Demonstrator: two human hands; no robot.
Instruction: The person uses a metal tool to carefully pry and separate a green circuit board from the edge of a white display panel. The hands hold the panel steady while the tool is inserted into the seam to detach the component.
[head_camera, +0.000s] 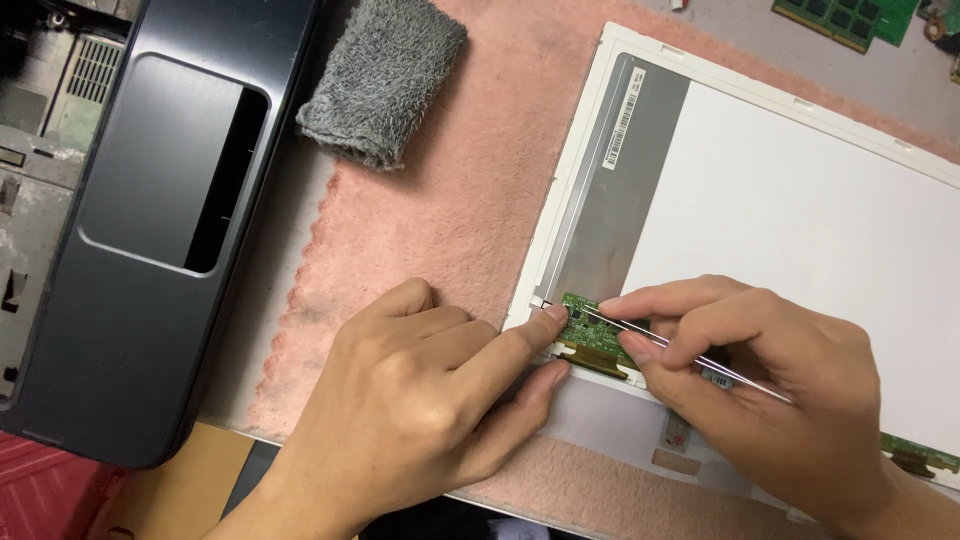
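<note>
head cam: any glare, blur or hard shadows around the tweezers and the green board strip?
Head view: even, soft light; the white panel back is bright, near washed out, but without a glare spot. The tweezers in the right hand and the green circuit strip are sharp. The left hand casts only a faint shadow on the pink cloth. No motion blur visible.

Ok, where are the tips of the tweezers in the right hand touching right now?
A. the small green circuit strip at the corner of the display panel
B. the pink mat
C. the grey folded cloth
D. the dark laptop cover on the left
A: the right hand holds thin metal tweezers whose tips meet the green circuit strip at the panel's corner, where the left hand's fingers press beside it.
</note>
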